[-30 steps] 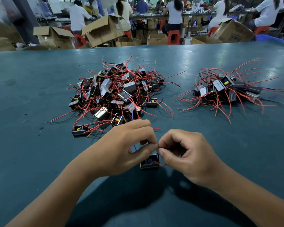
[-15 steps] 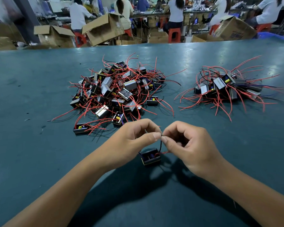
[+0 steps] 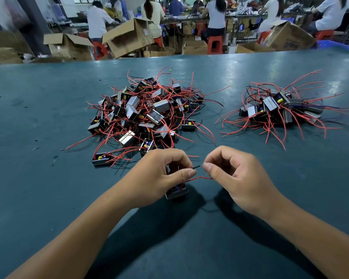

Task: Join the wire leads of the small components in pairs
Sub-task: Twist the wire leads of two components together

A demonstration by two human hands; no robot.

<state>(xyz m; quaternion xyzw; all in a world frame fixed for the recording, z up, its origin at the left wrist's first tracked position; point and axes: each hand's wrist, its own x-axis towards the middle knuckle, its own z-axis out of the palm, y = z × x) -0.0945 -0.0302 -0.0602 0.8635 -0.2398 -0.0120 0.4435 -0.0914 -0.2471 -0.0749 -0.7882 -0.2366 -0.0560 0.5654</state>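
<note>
On the table (image 3: 48, 198), a big pile (image 3: 145, 113) lies left, a smaller pile (image 3: 278, 109) right; one component (image 3: 176, 193) sits nearer, under the hands; boxes (image 3: 129, 39) behind.

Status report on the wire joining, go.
Left hand and right hand pinch a black lead between them. Small component on table under left hand. Nothing in the way.

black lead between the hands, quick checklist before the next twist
1. Black lead pinched by both hands: ok, left hand and right hand each hold an end.
2. Red lead within reach: ok, just below the black one.
3. Leads joined: cannot tell, ends too small.
4. Component steady: ok, on the table under the left hand.
5. Clear of the big pile: ok.
</note>
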